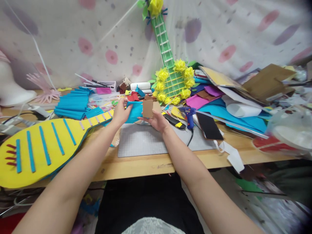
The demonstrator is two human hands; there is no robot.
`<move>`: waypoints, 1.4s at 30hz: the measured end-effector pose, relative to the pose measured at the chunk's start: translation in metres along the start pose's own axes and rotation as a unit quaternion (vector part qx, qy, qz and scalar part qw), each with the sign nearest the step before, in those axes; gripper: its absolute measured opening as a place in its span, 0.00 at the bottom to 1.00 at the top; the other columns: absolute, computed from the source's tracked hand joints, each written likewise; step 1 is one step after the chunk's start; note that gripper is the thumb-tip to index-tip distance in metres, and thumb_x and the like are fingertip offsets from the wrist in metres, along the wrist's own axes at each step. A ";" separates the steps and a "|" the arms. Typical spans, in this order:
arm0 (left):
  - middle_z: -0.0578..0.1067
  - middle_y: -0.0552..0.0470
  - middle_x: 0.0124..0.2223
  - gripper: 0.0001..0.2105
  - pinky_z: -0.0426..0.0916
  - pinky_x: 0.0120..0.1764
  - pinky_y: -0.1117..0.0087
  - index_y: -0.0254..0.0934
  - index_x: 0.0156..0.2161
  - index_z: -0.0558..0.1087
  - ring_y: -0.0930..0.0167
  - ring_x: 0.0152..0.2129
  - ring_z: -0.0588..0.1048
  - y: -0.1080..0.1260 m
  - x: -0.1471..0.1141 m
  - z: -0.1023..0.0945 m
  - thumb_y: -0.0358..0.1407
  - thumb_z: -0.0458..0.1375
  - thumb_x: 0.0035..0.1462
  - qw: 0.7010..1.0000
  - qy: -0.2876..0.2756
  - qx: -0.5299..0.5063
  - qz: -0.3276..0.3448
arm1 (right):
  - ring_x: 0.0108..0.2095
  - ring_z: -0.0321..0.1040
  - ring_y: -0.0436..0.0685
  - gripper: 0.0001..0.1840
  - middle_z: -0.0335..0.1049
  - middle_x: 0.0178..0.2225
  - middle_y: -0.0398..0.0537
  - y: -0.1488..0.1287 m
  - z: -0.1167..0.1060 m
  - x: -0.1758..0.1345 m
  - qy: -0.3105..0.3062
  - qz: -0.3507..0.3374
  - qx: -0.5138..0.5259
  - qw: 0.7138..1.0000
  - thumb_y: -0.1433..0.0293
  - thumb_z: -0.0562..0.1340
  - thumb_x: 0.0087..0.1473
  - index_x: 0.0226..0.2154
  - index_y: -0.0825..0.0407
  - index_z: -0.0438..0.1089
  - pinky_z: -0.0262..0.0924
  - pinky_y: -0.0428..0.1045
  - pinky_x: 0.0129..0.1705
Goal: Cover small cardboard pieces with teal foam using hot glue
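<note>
Between my hands, above the grey cutting mat (141,139), is a piece of blue crepe paper (135,112). My left hand (121,112) pinches its upper left edge. A small brown cardboard piece (147,109) is held upright by my right hand (157,120), its fingers closed behind and below it, at the right end of the blue paper. Whether the paper and cardboard are joined I cannot tell. Right of my right hand lie a black and yellow utility knife (174,121) and a blue glue gun (189,117).
A yellow paper instrument (44,146) with blue strips covers the table's left. A green guitar (168,61) with yellow flowers leans at the back. A phone (209,126), stacked coloured sheets (234,117) and a plastic tub (287,130) stand right. Folded blue paper (73,103) lies back left.
</note>
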State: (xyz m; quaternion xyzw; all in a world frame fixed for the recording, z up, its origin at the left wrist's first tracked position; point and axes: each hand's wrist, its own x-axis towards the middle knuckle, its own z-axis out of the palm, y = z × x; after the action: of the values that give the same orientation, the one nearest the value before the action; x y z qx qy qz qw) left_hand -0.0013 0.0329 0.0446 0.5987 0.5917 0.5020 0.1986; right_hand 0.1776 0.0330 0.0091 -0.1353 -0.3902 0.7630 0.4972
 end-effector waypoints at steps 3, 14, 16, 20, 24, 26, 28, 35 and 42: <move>0.70 0.54 0.28 0.16 0.63 0.31 0.70 0.36 0.41 0.65 0.71 0.26 0.70 0.006 -0.007 0.002 0.40 0.60 0.47 0.984 -0.018 -0.111 -0.137 | 0.36 0.69 0.51 0.14 0.72 0.32 0.41 -0.002 0.001 0.004 0.055 -0.038 0.018 0.998 0.63 0.63 0.44 0.36 0.50 0.67 0.66 0.53 0.49; 0.73 0.55 0.27 0.13 0.68 0.34 0.72 0.34 0.27 0.69 0.76 0.25 0.72 -0.002 -0.020 0.006 0.37 0.66 0.35 0.929 -0.044 -0.332 -0.161 | 0.33 0.68 0.51 0.18 0.70 0.31 0.41 -0.010 0.001 0.007 0.151 -0.031 0.113 0.981 0.61 0.64 0.43 0.39 0.49 0.66 0.67 0.54 0.49; 0.74 0.55 0.29 0.13 0.69 0.36 0.71 0.36 0.29 0.68 0.75 0.27 0.73 0.002 -0.017 0.006 0.35 0.66 0.37 0.907 -0.018 -0.390 -0.160 | 0.33 0.68 0.51 0.19 0.69 0.30 0.42 -0.009 0.004 0.005 0.143 -0.008 0.100 0.985 0.59 0.64 0.43 0.38 0.49 0.65 0.67 0.56 0.48; 0.72 0.57 0.26 0.08 0.71 0.34 0.69 0.36 0.29 0.66 0.75 0.24 0.72 0.012 -0.008 -0.003 0.33 0.61 0.44 0.903 0.056 -0.390 -0.174 | 0.34 0.69 0.55 0.23 0.69 0.30 0.44 -0.019 0.001 0.000 0.114 0.068 -0.010 0.991 0.55 0.64 0.40 0.38 0.49 0.65 0.69 0.58 0.41; 0.72 0.55 0.26 0.05 0.71 0.32 0.68 0.35 0.30 0.67 0.73 0.24 0.73 0.021 0.000 -0.023 0.31 0.59 0.46 0.942 0.044 -0.294 -0.153 | 0.37 0.69 0.54 0.21 0.70 0.33 0.44 -0.049 -0.006 0.002 0.122 0.009 -0.203 0.972 0.56 0.65 0.40 0.35 0.50 0.64 0.67 0.52 0.40; 0.73 0.53 0.26 0.05 0.72 0.31 0.68 0.34 0.29 0.69 0.72 0.24 0.74 0.024 0.004 -0.032 0.31 0.60 0.45 0.954 -0.025 -0.256 -0.154 | 0.37 0.68 0.53 0.21 0.69 0.33 0.43 -0.066 -0.002 0.007 0.111 -0.061 -0.330 0.936 0.58 0.66 0.39 0.35 0.50 0.64 0.65 0.52 0.41; 0.74 0.52 0.25 0.05 0.72 0.30 0.68 0.33 0.28 0.70 0.71 0.24 0.74 0.026 0.006 -0.038 0.31 0.61 0.44 0.955 -0.102 -0.222 -0.170 | 0.39 0.67 0.54 0.23 0.69 0.37 0.46 -0.081 0.009 0.013 0.055 -0.113 -0.476 0.870 0.59 0.67 0.39 0.38 0.51 0.65 0.63 0.52 0.43; 0.75 0.47 0.26 0.05 0.71 0.29 0.65 0.32 0.29 0.72 0.68 0.23 0.75 0.023 0.006 -0.038 0.28 0.63 0.42 0.917 -0.212 -0.234 -0.245 | 0.42 0.62 0.59 0.25 0.64 0.43 0.53 -0.092 0.050 0.018 -0.179 -0.145 -0.796 0.560 0.61 0.66 0.42 0.43 0.53 0.67 0.57 0.53 0.43; 0.76 0.44 0.27 0.03 0.69 0.28 0.68 0.29 0.28 0.73 0.69 0.22 0.74 0.028 -0.001 -0.038 0.27 0.61 0.43 0.899 -0.223 -0.268 -0.264 | 0.43 0.61 0.59 0.27 0.62 0.45 0.53 -0.070 0.047 0.014 -0.174 -0.137 -0.834 0.505 0.59 0.65 0.43 0.46 0.53 0.64 0.56 0.50 0.40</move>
State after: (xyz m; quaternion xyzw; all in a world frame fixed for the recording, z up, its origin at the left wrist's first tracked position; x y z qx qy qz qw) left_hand -0.0186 0.0127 0.0837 0.4409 0.5111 0.4240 0.6038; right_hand 0.1882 0.0377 0.0936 -0.2968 -0.9386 0.0155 0.1753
